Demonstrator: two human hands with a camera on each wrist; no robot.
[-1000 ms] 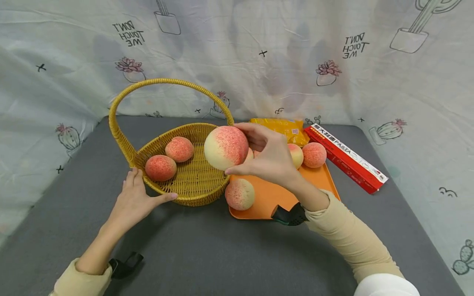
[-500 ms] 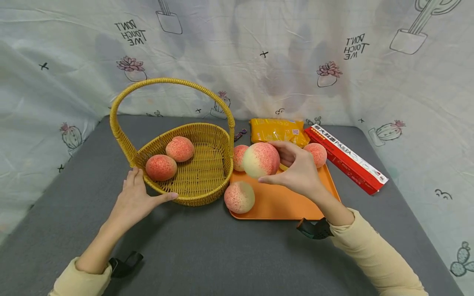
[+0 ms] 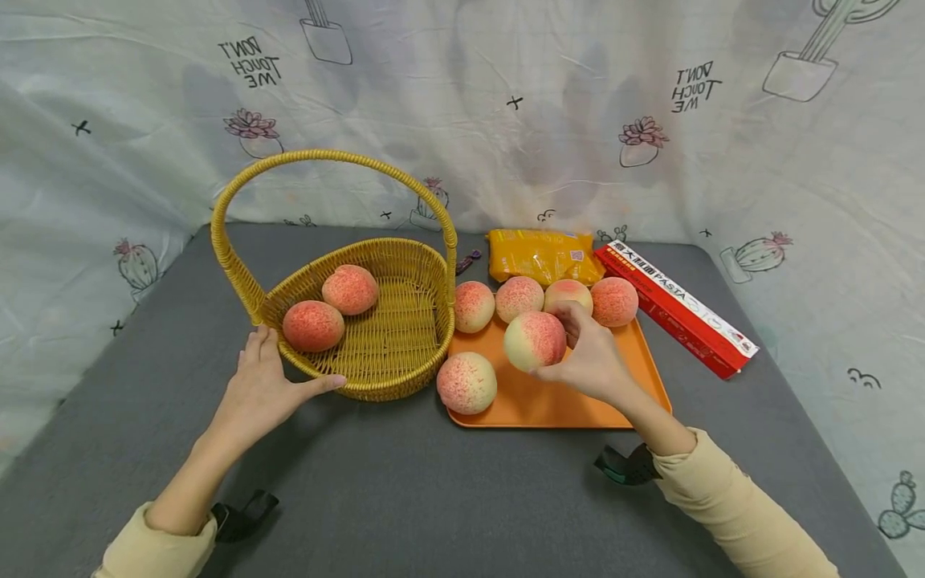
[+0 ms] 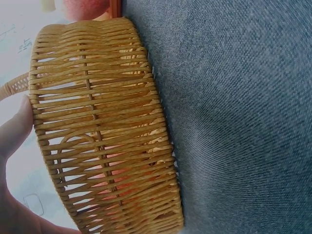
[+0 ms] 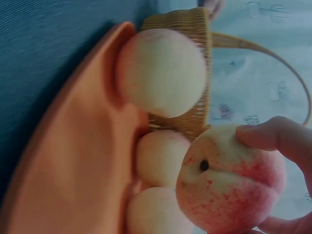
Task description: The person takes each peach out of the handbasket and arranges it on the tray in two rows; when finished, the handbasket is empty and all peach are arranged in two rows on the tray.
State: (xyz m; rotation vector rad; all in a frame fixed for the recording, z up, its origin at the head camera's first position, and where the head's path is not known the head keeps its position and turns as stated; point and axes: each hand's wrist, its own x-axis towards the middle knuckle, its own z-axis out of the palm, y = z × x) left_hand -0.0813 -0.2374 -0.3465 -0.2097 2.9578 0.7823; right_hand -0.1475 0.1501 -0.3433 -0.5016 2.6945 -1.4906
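Head view: a yellow woven oval basket [image 3: 390, 392] stands beside a flat orange tray [image 3: 535, 411]; the left hand [image 3: 263, 392], fingers spread, touches the basket's rim; the right hand [image 3: 591, 357] pinches a round cream-and-pink peach [image 3: 531, 342] over the tray.

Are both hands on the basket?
No: only the left hand touches the basket; the right hand holds a peach.

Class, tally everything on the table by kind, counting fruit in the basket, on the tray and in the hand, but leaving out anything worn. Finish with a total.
Peaches: 8
Wicker basket: 1
Orange tray: 1
Yellow packet: 1
Red-and-white pasta box: 1
Small purple item: 1
Total: 13
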